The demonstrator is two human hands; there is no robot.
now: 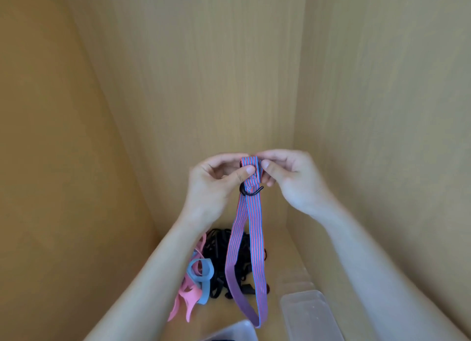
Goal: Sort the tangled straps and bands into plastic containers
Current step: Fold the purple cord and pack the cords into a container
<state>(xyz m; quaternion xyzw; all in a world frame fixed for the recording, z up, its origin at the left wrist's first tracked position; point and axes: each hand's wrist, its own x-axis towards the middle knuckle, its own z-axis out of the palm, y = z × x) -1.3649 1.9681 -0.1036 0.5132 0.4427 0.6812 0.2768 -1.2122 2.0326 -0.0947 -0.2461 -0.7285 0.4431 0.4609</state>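
Observation:
Both hands hold up a red-and-blue striped strap (246,243) in the middle of the view. My left hand (216,182) pinches its folded top with the thumb on the front. My right hand (290,180) grips the same fold from the right. A black hook (251,190) sits on the strap just below my fingers. The strap hangs down in a long loop that ends near the bottom. Under it on the wooden floor lies a tangle of black straps (229,264), with pink bands (187,297) and blue bands (201,277) to its left.
A clear plastic container (309,315) stands at the lower right, and the corner of another clear container (234,331) shows at the bottom edge. Wooden walls (204,72) close in at the left, back and right.

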